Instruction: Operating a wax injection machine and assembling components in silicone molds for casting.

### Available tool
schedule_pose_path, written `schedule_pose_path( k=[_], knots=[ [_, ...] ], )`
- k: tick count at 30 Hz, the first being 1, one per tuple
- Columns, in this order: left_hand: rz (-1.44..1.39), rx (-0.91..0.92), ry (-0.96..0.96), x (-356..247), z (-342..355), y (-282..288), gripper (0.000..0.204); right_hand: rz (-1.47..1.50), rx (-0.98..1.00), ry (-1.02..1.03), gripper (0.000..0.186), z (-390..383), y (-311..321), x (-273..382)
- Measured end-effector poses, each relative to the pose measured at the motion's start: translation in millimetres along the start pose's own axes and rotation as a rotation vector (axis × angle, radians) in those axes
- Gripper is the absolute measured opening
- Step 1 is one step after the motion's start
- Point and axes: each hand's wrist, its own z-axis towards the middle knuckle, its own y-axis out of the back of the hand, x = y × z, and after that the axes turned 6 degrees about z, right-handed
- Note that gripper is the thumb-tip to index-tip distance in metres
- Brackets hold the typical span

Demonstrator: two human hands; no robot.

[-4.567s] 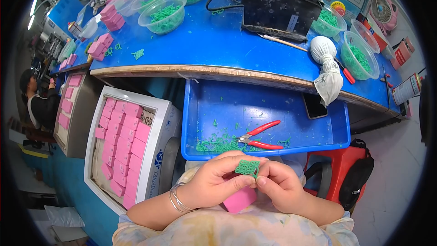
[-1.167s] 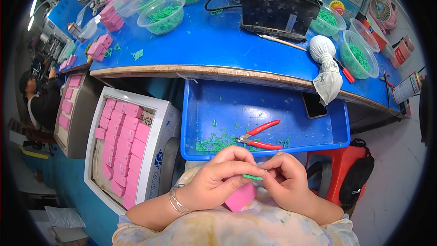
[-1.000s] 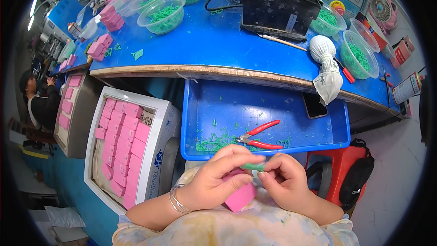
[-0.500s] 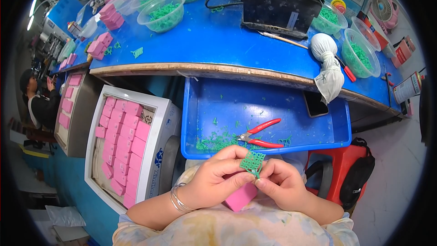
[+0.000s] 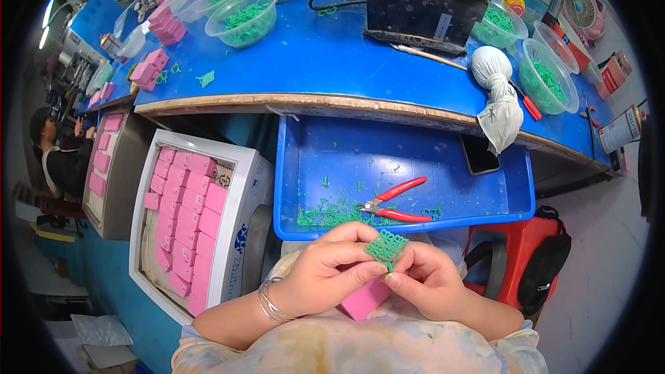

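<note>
In front of my lap, a small green openwork lattice piece (image 5: 386,248) stands tilted between my two hands. My left hand (image 5: 339,263), with a silver bangle at its wrist, pinches the piece's left side and lower edge. Thumb and fingertips of my right hand (image 5: 422,271) close on its lower right corner, where a short green stem points down. Under the hands a pink block (image 5: 367,299) rests against my clothing, its upper part hidden by my fingers. Just beyond, red-handled cutting pliers (image 5: 398,202) lie spread in a blue tray (image 5: 415,145) with green scraps.
A white frame box (image 5: 242,215) full of pink blocks stands at left. On the blue bench (image 5: 291,69) are bowls of green pieces (image 5: 249,21), a black machine (image 5: 422,10) and a tied white cloth pouch (image 5: 493,69). A phone (image 5: 479,156) leans in the tray; a person (image 5: 59,152) sits far left.
The green lattice piece has turned slightly between my fingers and shows its face more squarely. My hands stay almost in place; the pliers and pink block have not visibly moved.
</note>
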Motion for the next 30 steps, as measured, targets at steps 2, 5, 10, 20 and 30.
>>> schedule_pose_path(
  k=[2, 5, 10, 20, 30],
  knots=[
    [-0.022, -0.011, -0.003, -1.2, 0.5, -0.8, 0.014, 0.01, -0.007, -0.005, 0.007, 0.1, -0.3, 0.0],
    [-0.038, -0.014, 0.044, -3.4, 0.1, -0.9, 0.012, -0.021, -0.008, -0.003, 0.007, 0.2, 0.7, -1.3],
    [-0.039, -0.011, 0.033, -2.7, 0.3, -0.9, 0.012, -0.029, 0.002, -0.009, 0.007, -0.1, 2.5, -2.0],
    [-0.052, -0.013, 0.039, -3.0, -0.2, -1.7, 0.011, -0.035, 0.003, -0.007, 0.007, 0.0, 2.4, -2.7],
    [-0.075, 0.0, 0.023, 0.6, 0.3, -1.7, 0.015, -0.011, 0.043, -0.006, 0.008, -0.5, 3.8, -2.4]
  ],
)
